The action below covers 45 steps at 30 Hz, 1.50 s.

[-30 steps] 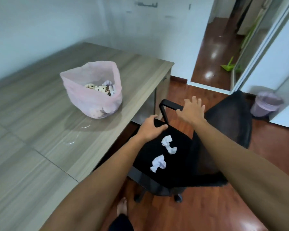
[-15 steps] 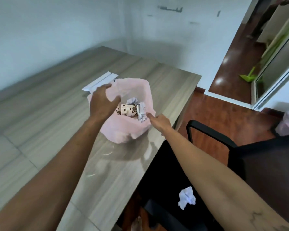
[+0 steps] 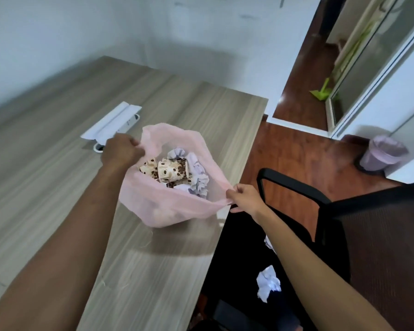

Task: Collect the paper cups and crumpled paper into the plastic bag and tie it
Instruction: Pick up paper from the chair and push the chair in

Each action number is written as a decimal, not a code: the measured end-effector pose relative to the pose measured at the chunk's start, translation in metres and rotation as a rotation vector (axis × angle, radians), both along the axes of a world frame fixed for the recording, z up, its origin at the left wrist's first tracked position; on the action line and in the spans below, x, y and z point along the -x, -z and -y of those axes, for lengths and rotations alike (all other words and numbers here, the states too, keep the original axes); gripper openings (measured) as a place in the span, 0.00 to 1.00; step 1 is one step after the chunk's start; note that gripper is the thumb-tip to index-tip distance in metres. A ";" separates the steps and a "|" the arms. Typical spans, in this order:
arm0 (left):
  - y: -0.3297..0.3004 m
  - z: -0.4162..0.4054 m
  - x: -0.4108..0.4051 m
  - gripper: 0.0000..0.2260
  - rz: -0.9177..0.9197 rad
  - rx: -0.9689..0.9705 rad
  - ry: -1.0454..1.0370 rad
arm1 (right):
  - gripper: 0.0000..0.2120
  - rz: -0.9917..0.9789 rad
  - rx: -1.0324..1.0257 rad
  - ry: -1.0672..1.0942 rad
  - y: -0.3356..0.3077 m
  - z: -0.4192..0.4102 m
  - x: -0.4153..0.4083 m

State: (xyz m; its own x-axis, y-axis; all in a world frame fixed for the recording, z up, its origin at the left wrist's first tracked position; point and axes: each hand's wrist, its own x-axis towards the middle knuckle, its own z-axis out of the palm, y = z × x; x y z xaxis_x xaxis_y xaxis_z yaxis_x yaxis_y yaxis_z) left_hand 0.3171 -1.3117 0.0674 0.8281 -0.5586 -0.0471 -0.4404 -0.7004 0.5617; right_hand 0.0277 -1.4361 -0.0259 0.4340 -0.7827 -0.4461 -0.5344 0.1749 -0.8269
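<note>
Bag (image 3: 167, 209) of thin pink plastic sat on the wooden desk (image 3: 58, 187) near its right edge, and we had it by the rim on both sides. Our left hand (image 3: 121, 150) was clenched on the far left of the rim, our right hand (image 3: 245, 197) pinched the near right corner and drew it out past the desk edge toward the chair (image 3: 344, 235). Between them the mouth stood wide open. Inside lay spotted paper cups (image 3: 170, 169) on their sides, with crumpled paper (image 3: 198, 180) against the right wall of the bag.

One white wad (image 3: 268, 284) lay on the chair seat, well apart from the bag, so in our judgement the collecting was not done and tying would have been too early. To do this step well we needed the mouth kept taut and low, the bag drawn toward the chair without tipping, since the cups sat loose and close to the rim. The film looked flimsy; an even pull from both hands seemed safer than a tug from one corner
</note>
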 end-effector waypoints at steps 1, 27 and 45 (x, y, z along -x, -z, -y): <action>0.001 0.001 0.004 0.05 -0.001 0.071 -0.015 | 0.13 0.021 -0.024 -0.012 -0.002 0.000 0.008; 0.045 0.007 0.131 0.04 0.037 0.426 0.131 | 0.21 -0.411 -0.305 0.327 0.187 -0.047 0.149; 0.086 0.022 0.149 0.04 0.073 0.501 0.194 | 0.25 -0.733 -0.204 0.190 0.323 -0.086 0.180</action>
